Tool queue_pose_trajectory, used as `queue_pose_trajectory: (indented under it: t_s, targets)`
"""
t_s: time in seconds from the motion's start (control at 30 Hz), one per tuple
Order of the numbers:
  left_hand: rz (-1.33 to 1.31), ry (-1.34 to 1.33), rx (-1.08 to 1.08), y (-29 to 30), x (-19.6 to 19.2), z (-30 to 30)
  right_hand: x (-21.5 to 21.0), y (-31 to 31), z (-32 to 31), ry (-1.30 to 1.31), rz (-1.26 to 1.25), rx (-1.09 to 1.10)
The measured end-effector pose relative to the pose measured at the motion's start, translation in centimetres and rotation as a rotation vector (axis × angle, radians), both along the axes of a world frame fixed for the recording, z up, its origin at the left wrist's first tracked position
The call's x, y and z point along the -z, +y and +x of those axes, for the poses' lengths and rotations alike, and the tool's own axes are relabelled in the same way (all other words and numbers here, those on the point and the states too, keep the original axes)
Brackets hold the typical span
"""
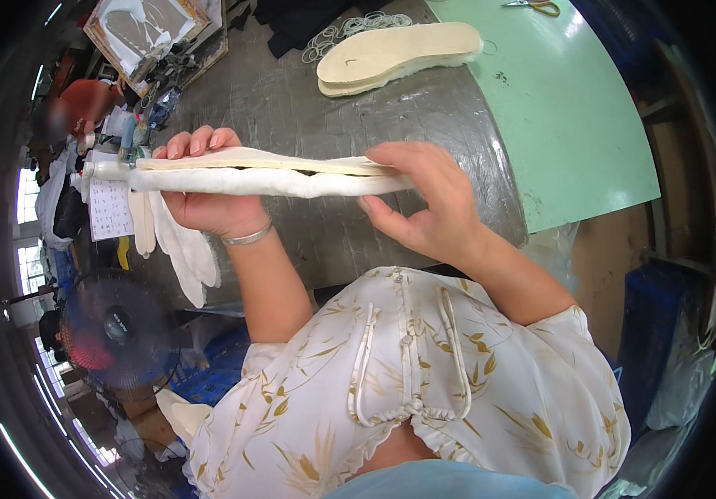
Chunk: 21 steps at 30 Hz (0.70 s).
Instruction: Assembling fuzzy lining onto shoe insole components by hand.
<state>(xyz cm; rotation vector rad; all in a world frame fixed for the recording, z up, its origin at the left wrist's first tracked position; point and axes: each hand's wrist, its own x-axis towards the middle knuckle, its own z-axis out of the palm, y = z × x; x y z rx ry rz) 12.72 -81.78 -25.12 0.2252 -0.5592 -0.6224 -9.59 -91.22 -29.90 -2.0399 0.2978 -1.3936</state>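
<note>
Over the table, a stack of fleece-lined insoles (pixel 275 177) is held level and edge-on. Its upper layers are thin and cream, the lower side is fluffy white, and a dark narrow gap runs between them. My left hand (pixel 218 214), with a bracelet at the wrist, wraps the left part, thumb side beneath and fingertips over the far edge. At the other end, my right hand (pixel 439 195) pinches the stack, thumb below and fingers on top. Beyond my hands lies another pile of cream insoles (pixel 399 56) with white fleece underneath.
A coil of thin pale cord (pixel 349 35) sits behind the pile. Scissors (pixel 534 7) lie on the green mat (pixel 574 133) at right. Loose white insole pieces (pixel 181 249) hang near the table's left edge. A fan (pixel 116 324) stands lower left; a person in red (pixel 87 104) is farther off.
</note>
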Motion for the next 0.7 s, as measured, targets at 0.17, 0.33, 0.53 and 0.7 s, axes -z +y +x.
queue_pose_trajectory:
  t_s: [0.17,0.33,0.53,0.7]
  targets:
    - [-0.001,0.021,0.006,0.2,0.0,0.2,-0.1,0.0,-0.2,0.012,0.034,-0.016]
    - [-0.016,0.022,0.015,0.2,0.0,0.1,0.1,-0.2,-0.1,0.044,0.017,-0.01]
    - [-0.049,0.017,0.043,0.3,0.0,0.2,0.2,-0.2,0.2,0.065,-0.043,0.001]
    - [-0.081,-0.073,0.06,0.4,0.2,0.5,-2.0,-0.1,-0.8,0.061,0.069,-0.155]
